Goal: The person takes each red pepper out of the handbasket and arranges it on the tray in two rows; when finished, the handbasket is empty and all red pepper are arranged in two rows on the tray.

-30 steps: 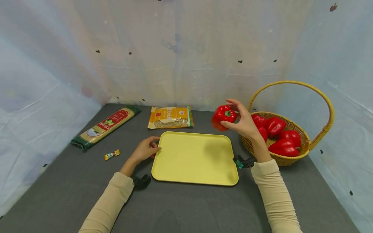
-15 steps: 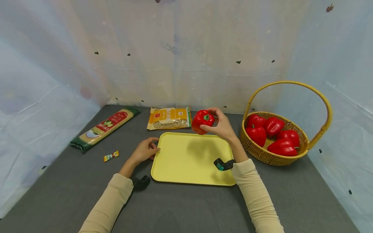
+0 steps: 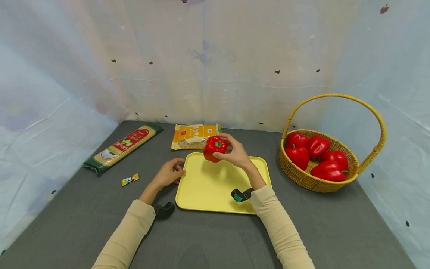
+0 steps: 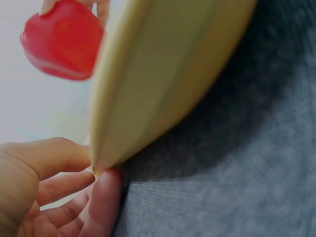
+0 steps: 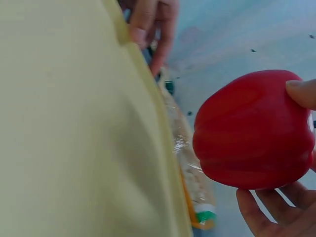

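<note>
A red bell pepper (image 3: 214,149) with a green stem hangs above the back left part of the yellow tray (image 3: 205,190). My right hand (image 3: 237,152) grips it between thumb and fingers; the right wrist view shows the pepper (image 5: 252,131) held clear of the tray, its shadow falling on the tray. At the tray's left edge, my left hand (image 3: 167,173) pinches the rim. In the left wrist view the thumb and fingers of that hand (image 4: 59,182) meet on either side of the tray's rim (image 4: 111,113).
A wicker basket (image 3: 307,182) with a tall handle stands at the right, holding several red bell peppers. Behind the tray lies an orange and clear food bag (image 3: 195,136). Farther left are a long green and red packet (image 3: 123,148) and a small yellow wrapped snack (image 3: 130,179).
My right hand has carried the bell pepper leftward and slightly lower, from beside the basket to over the tray. The left hand has stayed at the tray's edge.
</note>
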### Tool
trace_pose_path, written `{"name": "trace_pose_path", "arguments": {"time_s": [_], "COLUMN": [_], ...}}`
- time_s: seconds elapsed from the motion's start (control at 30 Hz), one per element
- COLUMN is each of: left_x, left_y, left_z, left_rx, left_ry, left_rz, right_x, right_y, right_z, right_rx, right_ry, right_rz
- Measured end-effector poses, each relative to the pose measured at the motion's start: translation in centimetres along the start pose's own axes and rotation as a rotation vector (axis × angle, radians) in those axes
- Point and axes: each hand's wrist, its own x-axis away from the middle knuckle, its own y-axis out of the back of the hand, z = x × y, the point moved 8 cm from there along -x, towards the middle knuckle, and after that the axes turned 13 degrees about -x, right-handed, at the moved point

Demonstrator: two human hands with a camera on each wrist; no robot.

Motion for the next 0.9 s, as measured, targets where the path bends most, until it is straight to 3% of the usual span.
{"name": "trace_pose_path", "arguments": {"time_s": [0.37, 0.6, 0.9], "left_x": [-0.1, 0.0, 0.0], "left_y": [0.0, 0.1, 0.1], "left_z": [0.2, -0.1, 0.0], "left_rx": [0.001, 0.005, 0.016], "left_ry": [0.040, 0.035, 0.043], "left_rz": [0.003, -0.001, 0.005], "right_x": [-2.4, -2.8, -3.0], "right_y": [-2.4, -3.8, -4.5], "right_z": [-5.8, -6.6, -6.6], "right_rx": [-0.005, -0.011, -0.012], "right_ry": [-0.033, -0.036, 0.024], "right_rz": [-0.075, -0.077, -0.069]}}
